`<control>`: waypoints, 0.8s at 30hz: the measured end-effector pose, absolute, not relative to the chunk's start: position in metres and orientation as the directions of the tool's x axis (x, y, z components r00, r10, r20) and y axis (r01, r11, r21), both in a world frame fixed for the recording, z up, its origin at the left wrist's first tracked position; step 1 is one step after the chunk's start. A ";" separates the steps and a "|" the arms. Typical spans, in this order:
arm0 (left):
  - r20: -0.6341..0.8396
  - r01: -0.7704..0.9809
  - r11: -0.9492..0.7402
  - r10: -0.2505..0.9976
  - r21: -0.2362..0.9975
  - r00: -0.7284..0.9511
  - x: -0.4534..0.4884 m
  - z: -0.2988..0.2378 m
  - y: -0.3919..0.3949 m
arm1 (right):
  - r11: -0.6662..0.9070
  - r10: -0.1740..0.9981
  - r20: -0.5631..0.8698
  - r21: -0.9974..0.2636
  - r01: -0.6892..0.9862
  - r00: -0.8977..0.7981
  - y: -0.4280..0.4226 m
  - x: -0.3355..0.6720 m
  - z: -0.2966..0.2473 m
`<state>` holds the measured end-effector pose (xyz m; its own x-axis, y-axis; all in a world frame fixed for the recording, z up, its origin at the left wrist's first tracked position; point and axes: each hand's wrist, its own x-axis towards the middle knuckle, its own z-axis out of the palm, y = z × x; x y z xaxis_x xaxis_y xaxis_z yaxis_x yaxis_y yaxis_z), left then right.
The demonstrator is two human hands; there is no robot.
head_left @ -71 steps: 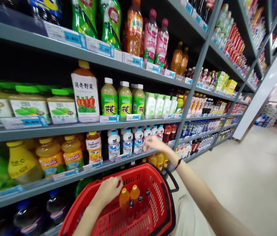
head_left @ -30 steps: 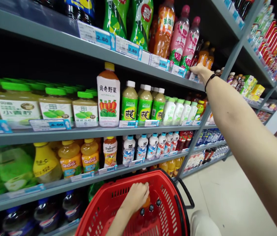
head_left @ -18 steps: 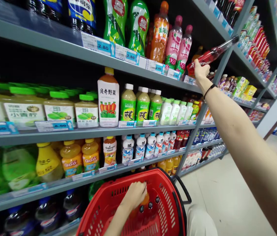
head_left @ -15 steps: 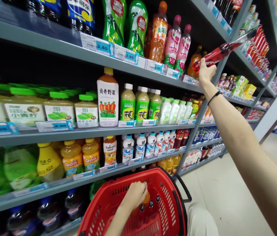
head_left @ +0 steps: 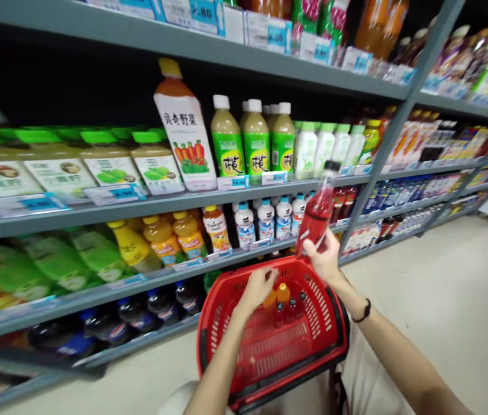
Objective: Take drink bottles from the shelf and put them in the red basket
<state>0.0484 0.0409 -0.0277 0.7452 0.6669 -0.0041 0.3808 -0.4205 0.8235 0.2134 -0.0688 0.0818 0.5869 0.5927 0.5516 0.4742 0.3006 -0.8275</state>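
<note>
My right hand [head_left: 324,253], a dark band on its wrist, grips the lower part of a clear bottle of red drink [head_left: 315,213]. The bottle leans slightly, dark cap up, above the far right rim of a red shopping basket [head_left: 265,374]. Over the basket's far left side is my left hand [head_left: 261,285], its fingers loosely bent and seemingly holding nothing. Close to its fingertips inside the basket stand an orange-capped bottle [head_left: 282,293] and several dark-capped bottles [head_left: 291,311].
Shelves of drinks run along the left and away to the right. A tall carrot-label bottle [head_left: 187,138] stands beside green-label bottles [head_left: 256,144] on the middle shelf [head_left: 140,210]. Small white bottles [head_left: 265,219] line the shelf below. Pale floor [head_left: 434,300] lies to the right.
My right hand has brought the red drink bottle down and left from the upper right to the basket, turning it upright. My left hand has risen off the bottles. The view has tilted down.
</note>
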 end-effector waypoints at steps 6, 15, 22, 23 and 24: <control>-0.100 -0.111 0.245 0.709 0.963 0.698 0.051 -0.032 0.052 | 0.136 0.885 0.183 -0.981 0.139 0.428 -0.072 0.151 -0.049; -0.072 -0.386 0.363 0.801 0.848 0.595 0.051 -0.028 0.049 | 0.005 0.911 0.047 -0.995 0.103 0.410 -0.081 0.134 -0.100; -0.075 -0.472 0.314 0.885 0.824 0.459 0.044 -0.025 0.063 | 0.016 0.896 0.035 -0.999 0.045 0.443 -0.075 0.139 -0.109; -0.076 -0.468 0.321 0.880 0.823 0.470 0.043 -0.026 0.064 | 0.031 0.891 0.028 -1.000 0.001 0.453 -0.075 0.138 -0.110; -0.074 -0.460 0.329 0.869 0.825 0.489 0.043 -0.026 0.063 | 0.045 0.892 0.020 -0.998 -0.046 0.451 -0.074 0.138 -0.110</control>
<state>0.0426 0.0635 -0.0258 0.4892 0.8690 -0.0740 -0.4600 0.3292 0.8246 0.1377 -0.0743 -0.1099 0.4509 0.8923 0.0197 -0.0458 0.0452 -0.9979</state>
